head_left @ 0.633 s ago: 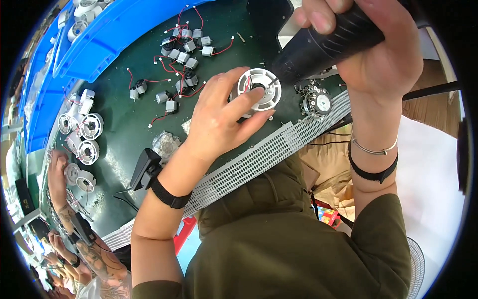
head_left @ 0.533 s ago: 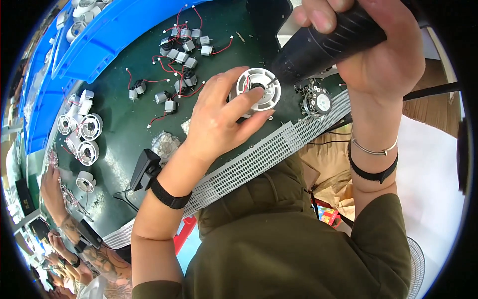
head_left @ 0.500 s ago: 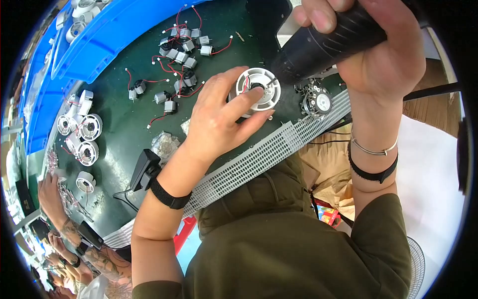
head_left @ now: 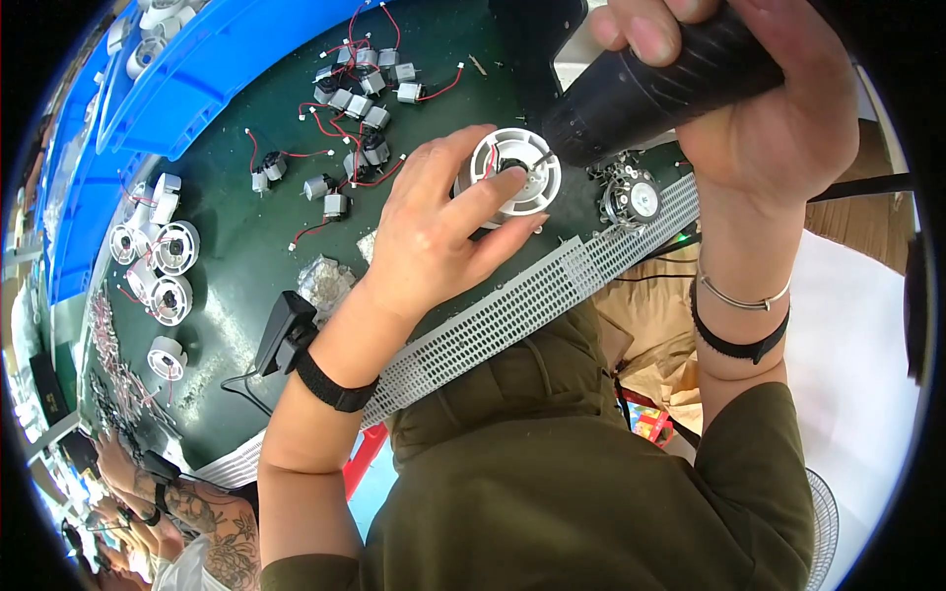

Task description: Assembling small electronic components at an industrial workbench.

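Observation:
My left hand (head_left: 434, 217) grips a round white plastic housing (head_left: 540, 193), its index finger pressing on a dark part in the middle. A red wire shows inside the housing. Wrapped in my right hand (head_left: 778, 128) is a black electric screwdriver (head_left: 631, 97), slanting down to the left. Its thin bit reaches into the housing at the right of my fingertip; the very tip and any screw are too small to make out. Right of the housing stands a round metal part with a white disc (head_left: 643, 202).
Small silver motors (head_left: 376, 118) with red wires lie beyond my left hand. White housings (head_left: 177, 248) sit at the left, by blue bins (head_left: 222, 74). A perforated strip (head_left: 493, 313) edges the green table. A co-worker's tattooed arm (head_left: 202, 507) is at lower left.
The screwdriver and my right hand have shifted slightly right. My left hand keeps its hold on the housing. The co-worker's hand has drawn back toward the lower left.

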{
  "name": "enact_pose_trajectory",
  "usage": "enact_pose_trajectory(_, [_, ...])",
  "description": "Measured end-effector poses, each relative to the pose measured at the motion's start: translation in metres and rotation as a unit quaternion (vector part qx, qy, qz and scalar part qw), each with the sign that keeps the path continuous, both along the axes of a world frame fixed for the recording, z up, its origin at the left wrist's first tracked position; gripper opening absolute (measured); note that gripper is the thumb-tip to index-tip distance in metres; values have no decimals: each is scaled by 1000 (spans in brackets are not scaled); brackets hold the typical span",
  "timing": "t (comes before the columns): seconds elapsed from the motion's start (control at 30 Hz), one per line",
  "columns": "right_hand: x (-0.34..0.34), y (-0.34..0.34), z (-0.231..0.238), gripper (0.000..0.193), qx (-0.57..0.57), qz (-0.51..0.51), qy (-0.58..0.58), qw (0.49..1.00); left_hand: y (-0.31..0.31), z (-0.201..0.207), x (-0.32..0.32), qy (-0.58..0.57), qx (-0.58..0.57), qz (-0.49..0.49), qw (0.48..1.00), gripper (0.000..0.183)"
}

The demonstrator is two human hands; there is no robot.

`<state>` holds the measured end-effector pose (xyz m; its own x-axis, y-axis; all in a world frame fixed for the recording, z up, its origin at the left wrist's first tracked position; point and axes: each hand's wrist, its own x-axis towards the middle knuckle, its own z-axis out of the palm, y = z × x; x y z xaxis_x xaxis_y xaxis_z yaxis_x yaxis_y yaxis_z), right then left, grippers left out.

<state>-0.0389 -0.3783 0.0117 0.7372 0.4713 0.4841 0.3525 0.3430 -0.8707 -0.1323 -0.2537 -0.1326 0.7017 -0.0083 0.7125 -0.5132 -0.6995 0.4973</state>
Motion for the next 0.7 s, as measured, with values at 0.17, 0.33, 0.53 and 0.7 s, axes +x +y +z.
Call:
enact_pose_trajectory(0.17, [-9,0,4,38,-39,-32,6,999,1,0,-1,3,-6,-3,1000,37])
enact_pose_trajectory(0.33, [-10,6,0,37,-81,-58,14,995,0,-2,-1,18,-3,-2,1000,36])
enact_pose_trajectory(0.53, [-15,7,5,35,-115,-84,18,990,2,1,1,13,4,-7,1000,35])
enact_pose_trajectory(0.7, [-2,10,-13,27,-9,-55,-52,997,-1,6,-3,3,50,30,998,31])
